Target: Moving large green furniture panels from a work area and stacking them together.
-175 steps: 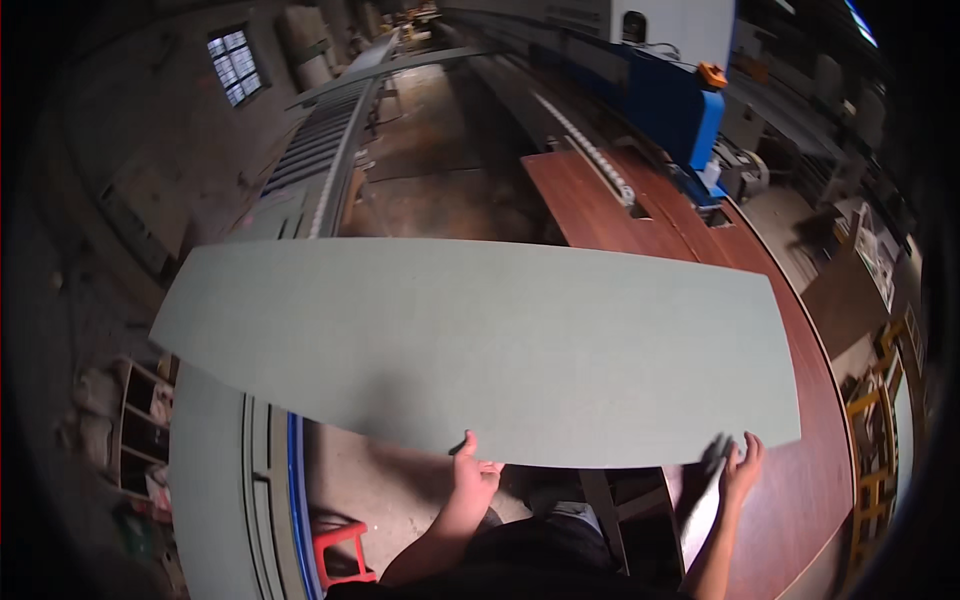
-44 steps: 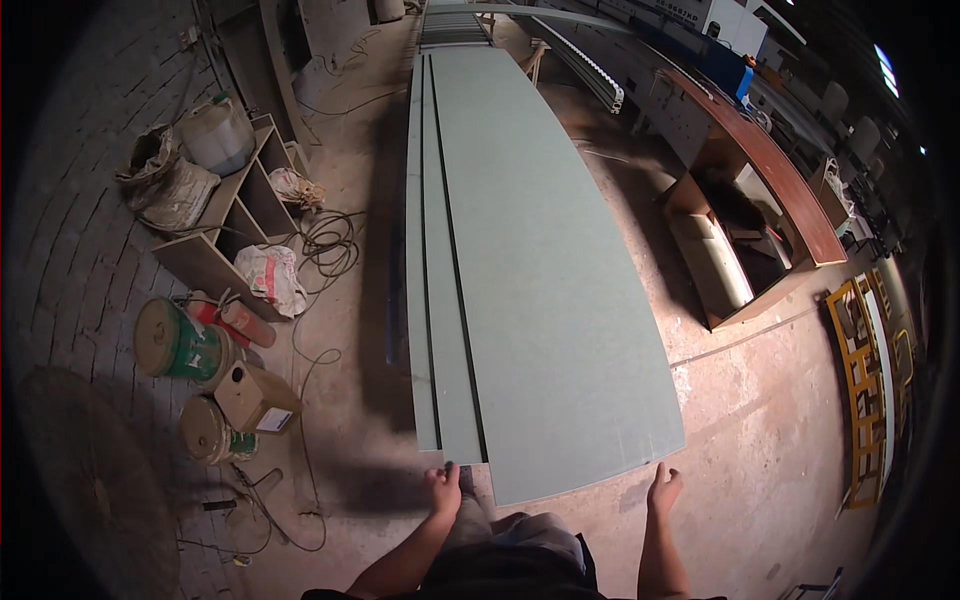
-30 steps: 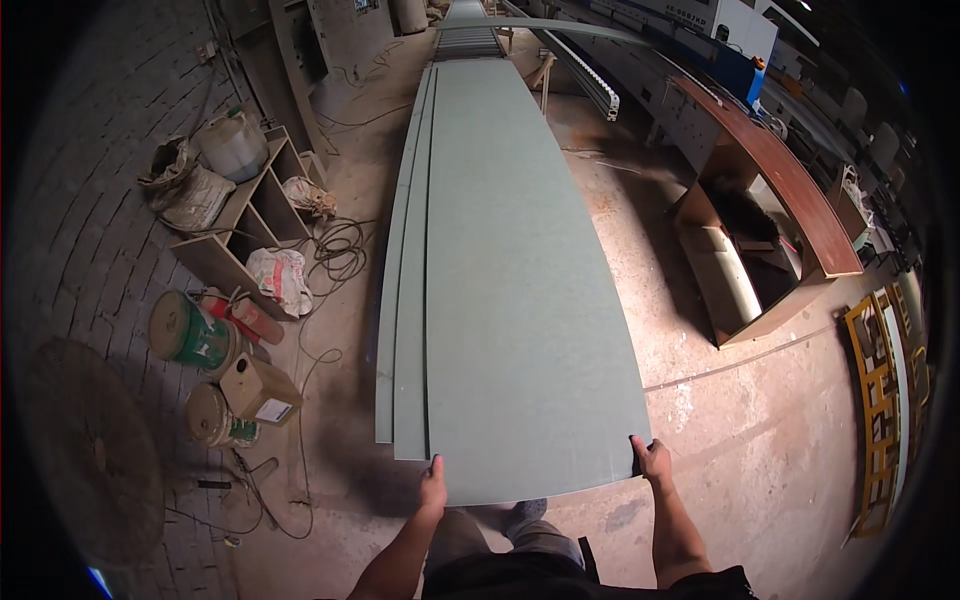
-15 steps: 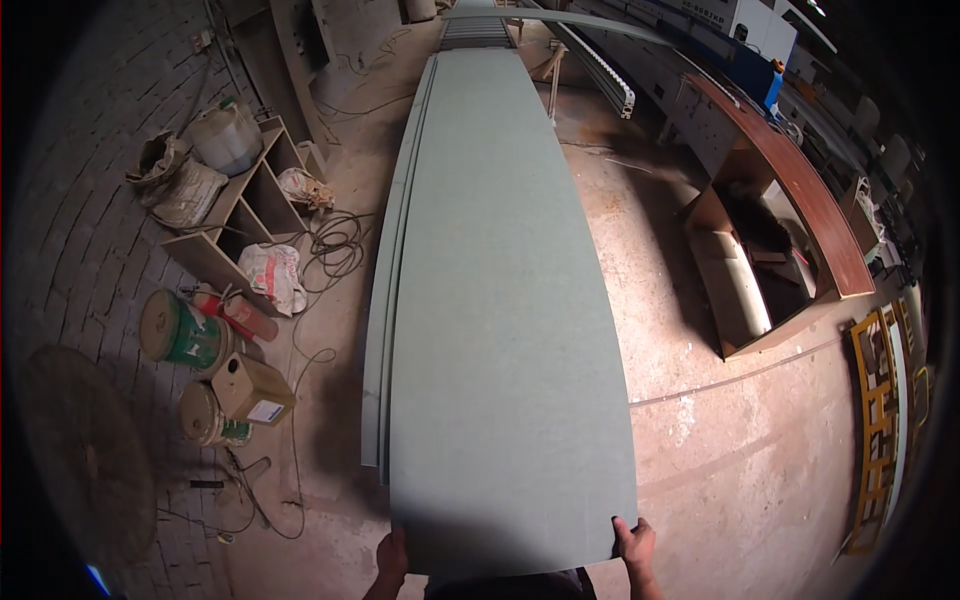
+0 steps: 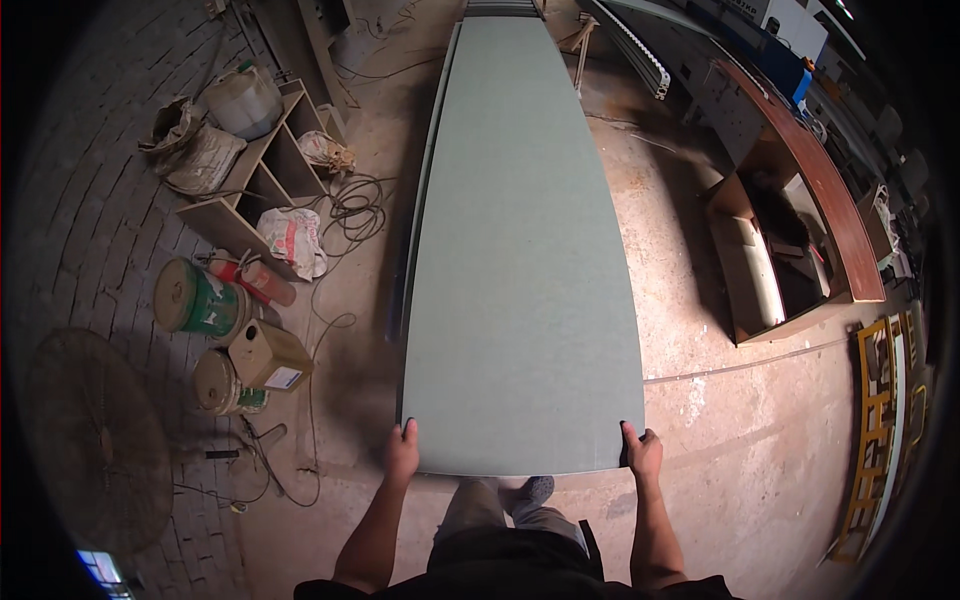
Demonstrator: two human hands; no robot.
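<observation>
Both hands grasp the near end of one long grey-green board: the left hand closes on its near left corner and the right hand on its near right corner, fingers curled over the edge. From the two hands the board stretches straight away from the person, towards the top of the view, and it lies over a stack of similar boards, whose edges show as thin strips along its left side; how many lie under it I cannot tell. On the floor to the left stand two round paint buckets, a green one and a second one lower down, with one small cardboard box between them and one red canister lying just beside the green bucket. Further up there is a wooden shelf unit lying on the floor, with a white sack near it and black cables coiled close to the stack. On the right, well apart from the board, an open wooden cabinet lies on the concrete floor. Nothing lies on the top face of the board between the hands and its far end.
</observation>
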